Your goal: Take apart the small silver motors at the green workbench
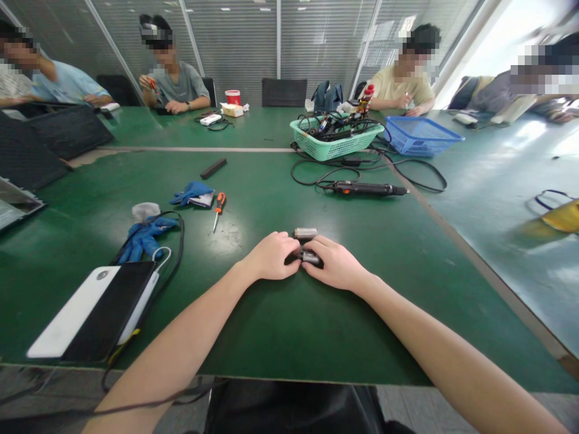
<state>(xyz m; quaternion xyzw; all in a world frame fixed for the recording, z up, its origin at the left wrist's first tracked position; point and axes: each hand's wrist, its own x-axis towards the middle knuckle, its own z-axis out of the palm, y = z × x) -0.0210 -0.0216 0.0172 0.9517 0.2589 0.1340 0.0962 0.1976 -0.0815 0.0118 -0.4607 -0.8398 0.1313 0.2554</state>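
Note:
Both hands rest close together on the green table. My right hand (pixel 335 263) is closed on a small silver-and-black cylindrical part (pixel 310 257), which lies low between thumb and fingers. My left hand (pixel 275 256) is curled at the left end of that part, its fingertips meeting it; a dark bit shows under them, too hidden to name. Just beyond the fingers lies a second silver cylinder (pixel 306 232), apart from the part in hand. An orange-and-black screwdriver (pixel 219 208) lies farther off to the left.
A power bank with cable (pixel 142 301) and a white-and-black tablet-like slab (pixel 90 313) lie left, near blue gloves (pixel 143 238). Ahead are a corded electric screwdriver (pixel 368 188), a green basket of tools (pixel 332 146) and a blue basket (pixel 420 138). Several people sit around the table.

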